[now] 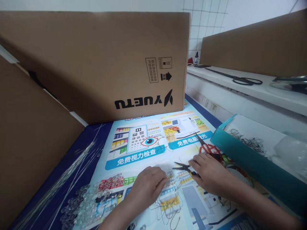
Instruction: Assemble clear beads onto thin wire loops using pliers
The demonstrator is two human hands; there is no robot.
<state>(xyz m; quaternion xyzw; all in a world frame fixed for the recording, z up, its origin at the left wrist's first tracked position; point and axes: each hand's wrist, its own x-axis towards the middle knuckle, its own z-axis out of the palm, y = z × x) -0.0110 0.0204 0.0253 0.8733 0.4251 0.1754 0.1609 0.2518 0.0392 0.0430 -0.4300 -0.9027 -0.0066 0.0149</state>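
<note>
While my right hand [203,169] grips a pair of pliers [181,167], their jaws stand parted and point left, toward my other hand. My left hand [150,182] is curled, its fingertips just beside a small wire coil [170,175]; I cannot tell whether they pinch it. That coil lies between my two hands, on a printed sheet [171,157], and loose bent wires [168,207] spread on its near side. Just beyond my right hand lie red-handled scissors [209,150], blades pointing far. To the near left I have a heap of clear beads [88,203], with long, straight strands [69,172] farther left. At the right, a teal-sided box [254,169] contains a tangle of small wire pieces [249,140]. A cardboard box [96,64] stands at the far side.
</note>
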